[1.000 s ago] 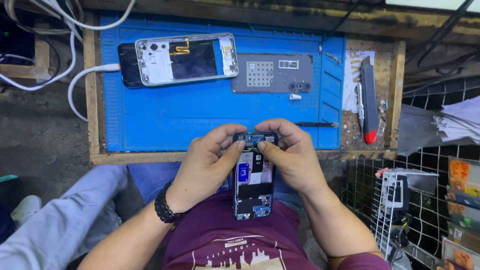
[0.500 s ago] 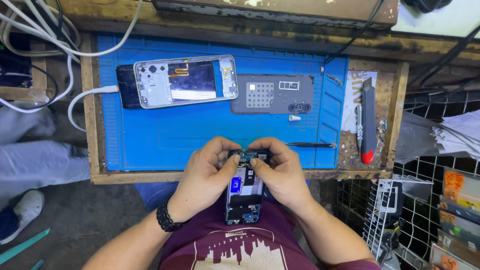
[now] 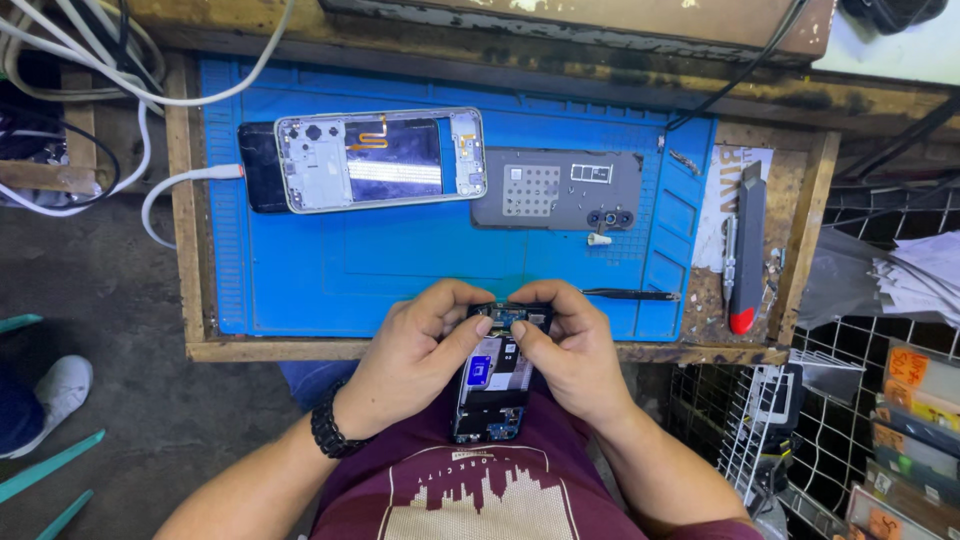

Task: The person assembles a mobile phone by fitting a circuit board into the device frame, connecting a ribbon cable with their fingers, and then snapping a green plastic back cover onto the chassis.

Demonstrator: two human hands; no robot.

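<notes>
Barely any shift since half a second ago: both hands stay clamped on the opened phone (image 3: 492, 385), held just past the near bench edge (image 3: 300, 350), over the lap. Left hand (image 3: 415, 355) curls round its upper left side, thumb on the innards; right hand (image 3: 570, 350) mirrors it. Ahead of the knuckles, open blue mat (image 3: 400, 265); farther up, a phone frame (image 3: 380, 160); right, a utility knife (image 3: 747, 250).

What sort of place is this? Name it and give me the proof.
Probably a phone repair bench: both hands, left hand and right hand, hold an opened phone over a blue work mat, with a bare phone frame lying there.
</notes>
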